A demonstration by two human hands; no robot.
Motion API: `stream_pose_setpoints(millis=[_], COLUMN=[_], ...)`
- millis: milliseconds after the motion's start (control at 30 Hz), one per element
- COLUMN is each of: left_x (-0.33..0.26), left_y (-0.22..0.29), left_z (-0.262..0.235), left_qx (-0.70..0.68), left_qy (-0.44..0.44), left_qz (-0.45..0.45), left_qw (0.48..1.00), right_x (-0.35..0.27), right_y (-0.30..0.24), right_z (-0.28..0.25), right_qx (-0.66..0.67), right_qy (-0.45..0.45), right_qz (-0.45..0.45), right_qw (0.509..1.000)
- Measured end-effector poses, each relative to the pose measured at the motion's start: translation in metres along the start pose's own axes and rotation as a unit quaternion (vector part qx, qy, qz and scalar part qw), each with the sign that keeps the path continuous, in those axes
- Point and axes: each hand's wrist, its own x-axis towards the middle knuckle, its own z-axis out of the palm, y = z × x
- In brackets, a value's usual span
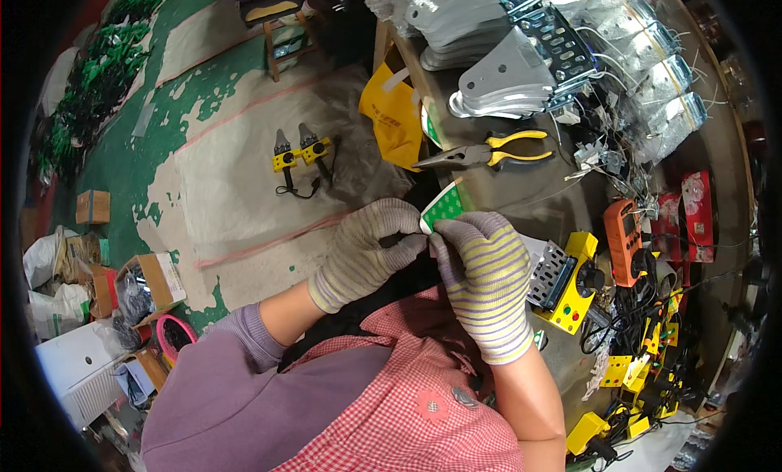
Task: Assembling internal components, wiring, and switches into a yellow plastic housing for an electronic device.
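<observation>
Both of my hands wear grey knit gloves with yellow stripes and meet at the middle of the view. Between them stands a small green label (444, 207) with white marks and a white edge. My right hand (487, 278) pinches its lower part between thumb and forefinger. My left hand (369, 250) is closed, its fingertips at the label's left corner; what lies between those fingertips is partly hidden. Beyond the label, yellow-handled long-nose pliers (489, 153) lie on the bench. Right of my right hand is a yellow control box (578, 283) with a perforated metal plate (547, 275).
Stacked metal brackets (509, 77) and plastic-wrapped parts (652, 89) fill the bench's far side. An orange meter (623, 242) and tangled black cables lie at right. A yellow bag (393, 118) hangs at the bench edge. Two yellow-and-black devices (301, 154) rest on the floor sheet.
</observation>
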Motion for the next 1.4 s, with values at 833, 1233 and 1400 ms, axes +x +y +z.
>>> stream_pose_setpoints(millis=[833, 1233, 1400], left_x=[0.063, 0.073, 0.074], left_y=[0.085, 0.059, 0.055], left_z=[0.081, 0.140, 0.140], left_qx=[0.161, 0.424, 0.428], left_qy=[-0.254, -0.388, -0.383], left_qz=[0.300, 0.256, 0.282], left_qw=[0.905, 0.777, 0.769], right_x=[-0.143, -0.178, -0.175], right_y=[0.036, 0.056, 0.056], right_z=[-0.135, -0.087, -0.079], right_qx=[0.128, 0.046, 0.027], right_qy=[0.296, 0.315, 0.326], right_qz=[0.417, 0.313, 0.309], right_qw=[0.850, 0.895, 0.893])
